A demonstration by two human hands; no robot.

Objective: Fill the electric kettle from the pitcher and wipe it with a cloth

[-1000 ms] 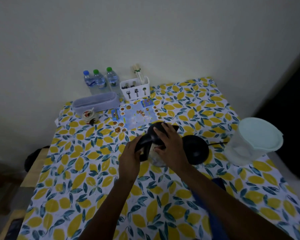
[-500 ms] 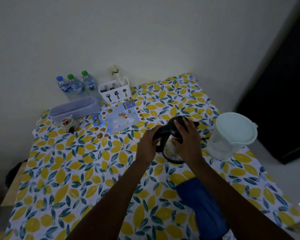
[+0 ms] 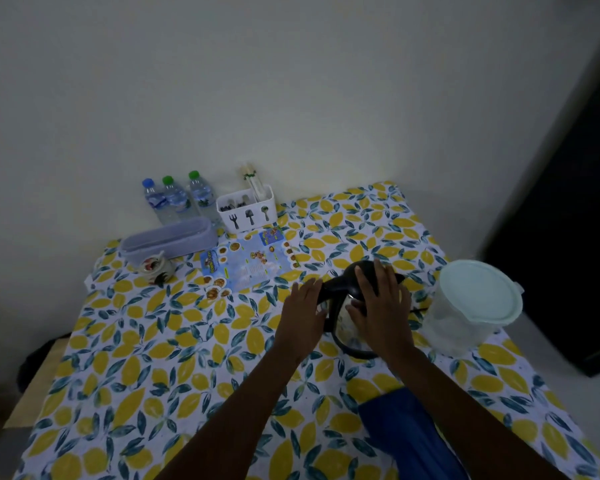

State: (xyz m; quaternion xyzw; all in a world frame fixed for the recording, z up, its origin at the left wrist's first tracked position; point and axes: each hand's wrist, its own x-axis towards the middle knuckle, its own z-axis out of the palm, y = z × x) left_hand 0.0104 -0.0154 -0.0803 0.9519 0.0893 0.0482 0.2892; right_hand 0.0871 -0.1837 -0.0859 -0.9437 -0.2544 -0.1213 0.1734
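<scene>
Lowered onto its base, kettle [image 3: 347, 317] (lid shut) under both hands.

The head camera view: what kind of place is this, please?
Probably a home dining or kitchen table: a lemon-print tablecloth, a cutlery caddy, water bottles by the wall, and an electric kettle.

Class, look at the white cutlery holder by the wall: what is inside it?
Inside the cutlery holder, pale chopsticks stick up, beside dark utensil handles. Its walls hide their lower ends.
</scene>
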